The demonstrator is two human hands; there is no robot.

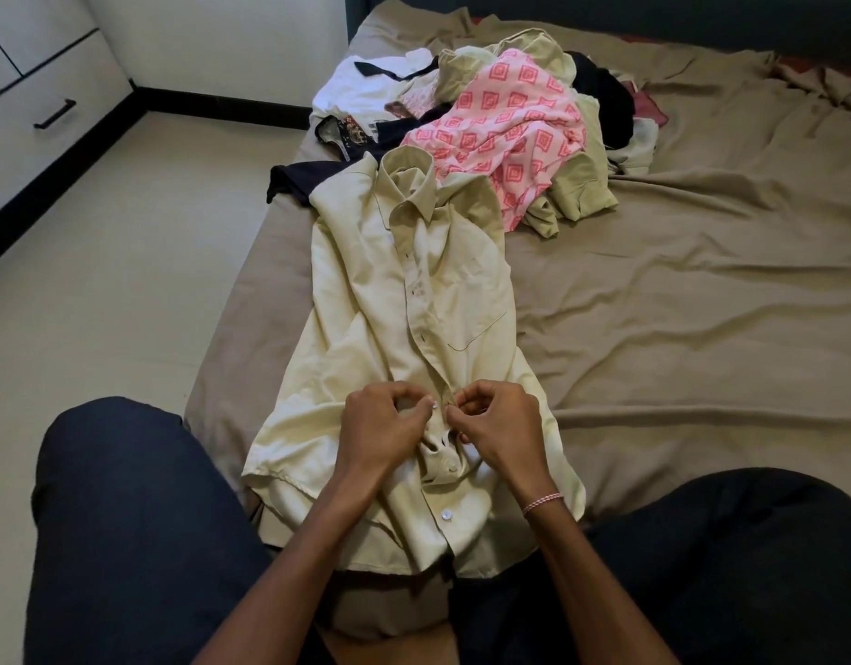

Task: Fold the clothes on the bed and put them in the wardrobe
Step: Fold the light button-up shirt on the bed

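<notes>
Low centre of the frame, at the shirt front.

1. Step in hand: buttoning, or straightening, the placket of a cream shirt [413, 290] before folding. This is a judgement; the button being worked is hidden under the fingertips.
2. Left hand [385, 424]: fingers [404, 393] curled tight, thumb and forefinger pinching one edge of the placket. Almost no gap.
3. Right hand [497, 424]: fingers [461, 410] likewise curled and narrow, pinching the opposite edge. The two pinches nearly touch. Pink-and-white bracelet [543, 502] at the wrist.
4. Two white buttons [451, 467] below the hands, nearer the hem, on bunched cloth. Fastened or not: cannot tell.
5. Shirt position: face up, collar toward the top of the frame, hem toward the person's knees [140, 520], lying along the left side of the bed [677, 304]. Sleeves tucked or spread: unclear.
6. Next move, by estimate: finish the lower buttons, smooth the front, turn the shirt over, fold sleeves and sides inward. Calls for a flat, uncreased lie first; the cloth near the hem is rumpled.
7. Upper centre: pile of unfolded clothes, topped by a pink patterned garment [505, 117], with a white garment [366, 84] and a dark garment [294, 180] at its left edge. None folded, so the task looks early.
8. Upper left: white cupboard unit [25, 136] with a black handle [54, 112], standing on the floor well apart from the bed; possibly the wardrobe.
</notes>
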